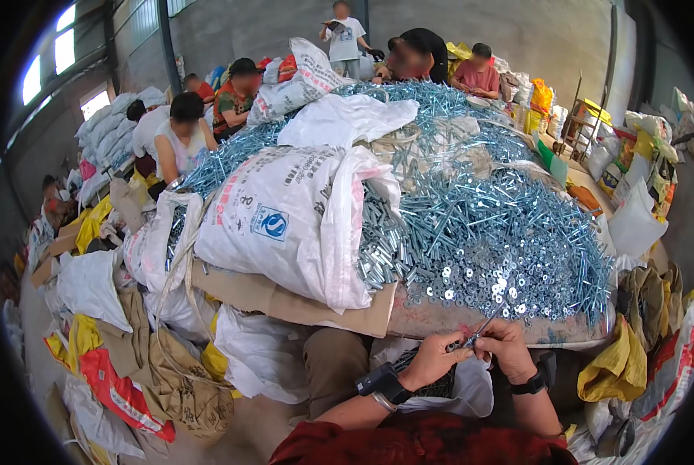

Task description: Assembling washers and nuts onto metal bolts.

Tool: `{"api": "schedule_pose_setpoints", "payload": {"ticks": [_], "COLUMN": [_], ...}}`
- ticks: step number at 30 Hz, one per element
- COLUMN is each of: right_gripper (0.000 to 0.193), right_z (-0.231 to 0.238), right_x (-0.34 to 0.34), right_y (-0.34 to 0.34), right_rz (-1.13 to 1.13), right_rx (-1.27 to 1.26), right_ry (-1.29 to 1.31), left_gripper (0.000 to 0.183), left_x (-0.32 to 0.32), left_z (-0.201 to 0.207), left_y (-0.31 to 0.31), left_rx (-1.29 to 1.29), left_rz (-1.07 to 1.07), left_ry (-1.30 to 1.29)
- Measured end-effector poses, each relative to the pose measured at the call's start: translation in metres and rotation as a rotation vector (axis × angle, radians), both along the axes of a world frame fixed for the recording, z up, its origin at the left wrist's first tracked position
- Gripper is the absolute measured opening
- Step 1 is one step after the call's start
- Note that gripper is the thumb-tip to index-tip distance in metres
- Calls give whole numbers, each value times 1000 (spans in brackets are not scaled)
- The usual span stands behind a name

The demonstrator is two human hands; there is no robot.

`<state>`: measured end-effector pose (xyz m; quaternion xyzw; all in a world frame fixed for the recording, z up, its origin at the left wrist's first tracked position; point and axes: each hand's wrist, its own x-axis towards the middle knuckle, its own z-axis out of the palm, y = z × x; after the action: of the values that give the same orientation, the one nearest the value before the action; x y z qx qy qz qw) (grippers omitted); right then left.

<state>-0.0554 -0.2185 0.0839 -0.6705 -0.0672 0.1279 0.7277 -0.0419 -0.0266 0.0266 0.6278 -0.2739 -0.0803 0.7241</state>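
My left hand [433, 361] and my right hand [506, 350] come together at the near edge of the table, fingers pinched close to each other. A thin metal bolt [492, 316] slants up from the right fingertips. Small shiny metal pieces [460, 342] show between the left fingers; their exact kind is too small to make out. Just beyond my hands lies a spread of loose washers [471, 285], with a heap of long bolts [509, 225] behind it. A white woven sack [273, 221] lies on its side, short metal sleeves [379, 242] spilling from its mouth.
Flattened cardboard [285, 301] lies under the sack. A white bag [471, 391] hangs open below my hands. Yellow sacks [616, 368] sit at the right, more sacks [122, 387] at the left. Several people work around the far side; one person [345, 40] stands at the back.
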Motion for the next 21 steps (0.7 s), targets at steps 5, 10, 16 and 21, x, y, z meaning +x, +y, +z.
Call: {"api": "schedule_pose_setpoints", "payload": {"ticks": [5, 10, 16, 21], "right_gripper": [16, 47, 49, 47], "right_z": [-16, -11, -14, -8], "right_x": [18, 19, -1, 8], "right_y": [13, 48, 40, 51], "right_rz": [-22, 65, -173, -230], "right_rx": [-27, 53, 77, 239], "right_ry": [-258, -284, -435, -300], "left_gripper": [21, 22, 14, 19], "left_x": [-1, -2, 31, 10], "left_z": [-8, -1, 3, -6], "left_y": [-5, -2, 28, 7], "left_rx": [79, 193, 132, 9], "left_rz": [185, 257, 547, 289], "left_ry": [-118, -243, 75, -144]}}
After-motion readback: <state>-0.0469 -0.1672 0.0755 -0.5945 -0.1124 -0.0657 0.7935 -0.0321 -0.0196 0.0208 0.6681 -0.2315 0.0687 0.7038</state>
